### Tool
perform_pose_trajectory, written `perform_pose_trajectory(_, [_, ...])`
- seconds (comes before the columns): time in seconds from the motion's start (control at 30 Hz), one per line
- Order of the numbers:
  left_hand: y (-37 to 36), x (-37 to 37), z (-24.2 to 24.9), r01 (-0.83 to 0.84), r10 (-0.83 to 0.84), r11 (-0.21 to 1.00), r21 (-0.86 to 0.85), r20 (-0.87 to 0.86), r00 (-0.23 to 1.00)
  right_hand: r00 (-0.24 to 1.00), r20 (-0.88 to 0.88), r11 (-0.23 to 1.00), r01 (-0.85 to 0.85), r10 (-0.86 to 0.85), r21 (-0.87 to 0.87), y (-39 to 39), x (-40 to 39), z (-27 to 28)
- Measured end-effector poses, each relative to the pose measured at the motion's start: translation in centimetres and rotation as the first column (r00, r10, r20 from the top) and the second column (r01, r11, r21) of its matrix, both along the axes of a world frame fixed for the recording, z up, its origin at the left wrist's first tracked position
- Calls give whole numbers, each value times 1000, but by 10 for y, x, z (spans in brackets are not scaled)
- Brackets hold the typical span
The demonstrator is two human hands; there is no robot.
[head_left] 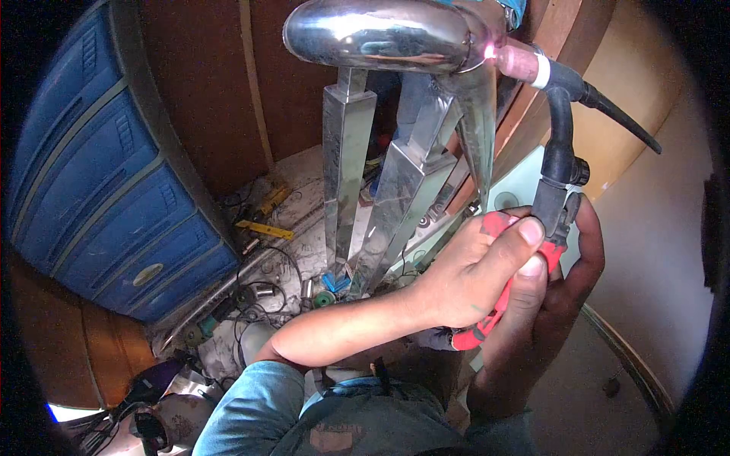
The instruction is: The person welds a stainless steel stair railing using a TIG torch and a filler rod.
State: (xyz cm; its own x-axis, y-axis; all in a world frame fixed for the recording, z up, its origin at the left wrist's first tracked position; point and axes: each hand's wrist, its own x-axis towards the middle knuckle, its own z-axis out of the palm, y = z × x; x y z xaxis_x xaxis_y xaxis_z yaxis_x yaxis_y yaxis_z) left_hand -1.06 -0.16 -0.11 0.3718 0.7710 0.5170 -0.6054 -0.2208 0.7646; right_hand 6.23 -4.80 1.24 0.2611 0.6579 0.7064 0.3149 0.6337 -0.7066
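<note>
A welding torch (555,121) with a pink nozzle and a red-and-black handle stands at the right. My left hand (479,266) is wrapped round the handle, thumb on top. Beside it, my right hand (563,289) closes round the same handle from the right and below. Next to the nozzle tip a small bright pink glow touches the end of a shiny curved metal tube (372,34). Square metal posts (346,159) stand under the tube.
Blue drawers (99,167) line the left side. On the floor lie a yellow tool (265,229), cables, a green disc (324,299) and small metal parts. A wooden beam (559,42) runs behind the torch. A pale wall is at the right.
</note>
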Motion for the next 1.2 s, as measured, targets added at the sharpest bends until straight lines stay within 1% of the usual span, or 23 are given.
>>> perform_pose_trajectory(0.03, [-1,0,1,3,-3,1000,-9,4,1000,1000,-2,1000,-8,8,-2,0,2,0])
perform_pose_trajectory(0.23, [1,-1,-1,51,-52,997,61,6,999,997,-24,997,-78,78,-6,-6,1,1])
perform_pose_trajectory(0.27, [-4,1,2,16,-18,999,39,48,999,996,-28,996,-88,87,-8,-7,3,0])
perform_pose_trajectory(0.33, [-3,-1,0,32,-33,999,33,27,999,994,-35,994,-104,104,-8,-9,3,0])
perform_pose_trajectory(0.43, [-4,-1,0,23,-24,999,30,25,999,995,-33,996,-93,93,3,-9,1,1])
perform_pose_trajectory(0.53, [-7,-2,2,22,-22,1000,-10,11,1000,996,-43,997,-74,73,-6,-8,1,-1])
perform_pose_trajectory(0.67, [-4,-4,-1,25,-25,1000,-3,-9,1000,999,-15,999,-41,40,-22,-8,0,-1])
perform_pose_trajectory(0.83, [-5,-10,0,49,-49,999,-2,-54,997,996,-62,997,-63,60,-50,-10,-5,-3])
perform_pose_trajectory(0.93, [-5,-9,-1,139,-151,978,-154,-66,986,1000,-12,999,-28,28,-20,-11,-4,-3])
perform_pose_trajectory(1.03, [-5,-10,-2,225,-254,925,-305,-60,965,999,38,1000,7,-7,9,-12,-4,-3])
perform_pose_trajectory(1.07, [-6,-5,-6,79,-79,996,-28,15,997,1000,23,1000,-12,12,1,-13,-5,-3])
perform_pose_trajectory(1.13, [-4,-5,-5,6,-7,998,64,2,1000,999,-20,999,-49,48,-15,-14,-5,-3])
perform_pose_trajectory(1.2, [-6,-5,-4,2,-3,998,66,11,1000,997,-53,999,-51,50,-13,-14,-6,-6])
